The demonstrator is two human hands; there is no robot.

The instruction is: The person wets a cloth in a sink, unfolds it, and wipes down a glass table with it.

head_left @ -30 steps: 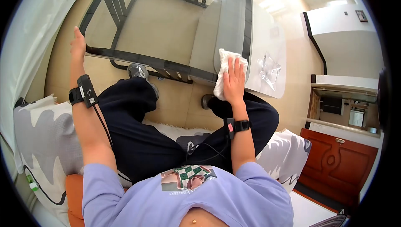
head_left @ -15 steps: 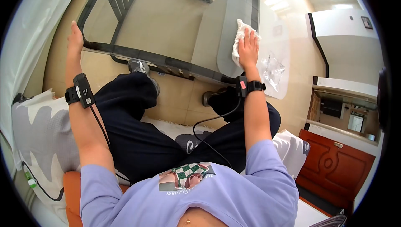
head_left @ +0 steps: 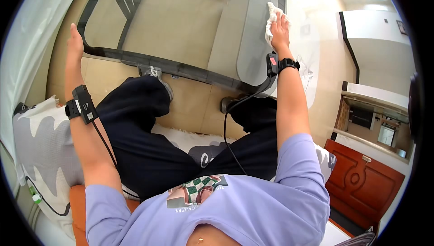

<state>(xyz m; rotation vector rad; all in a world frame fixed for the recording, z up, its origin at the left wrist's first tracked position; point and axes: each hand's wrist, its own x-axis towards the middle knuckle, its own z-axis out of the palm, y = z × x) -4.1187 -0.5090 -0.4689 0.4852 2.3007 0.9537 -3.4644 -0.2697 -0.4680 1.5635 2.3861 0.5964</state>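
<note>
My right hand (head_left: 280,30) reaches far forward at the right edge of the glass table (head_left: 181,2). It presses a crumpled white cloth (head_left: 270,22) against the surface; the cloth bunches under the palm and sticks out past the fingers on the left. The underside of the palm is hidden. My left hand (head_left: 75,42) is held just outside the table's near left corner, fingers stretched out, with nothing in it. Whether it touches the dark rim (head_left: 88,47) I cannot tell.
A clear plastic wrapper (head_left: 305,72) lies right of my right forearm. My knees (head_left: 140,96) are close to the table's near edge. Cables hang from the black wrist devices (head_left: 83,103). A pale curtain (head_left: 36,29) is at the left, and a reddish-brown wooden panel (head_left: 357,178) at the right.
My right hand has slid the cloth farther away from me and slightly right along the table. The left hand has shifted a little left, its fingers still stretched out.
</note>
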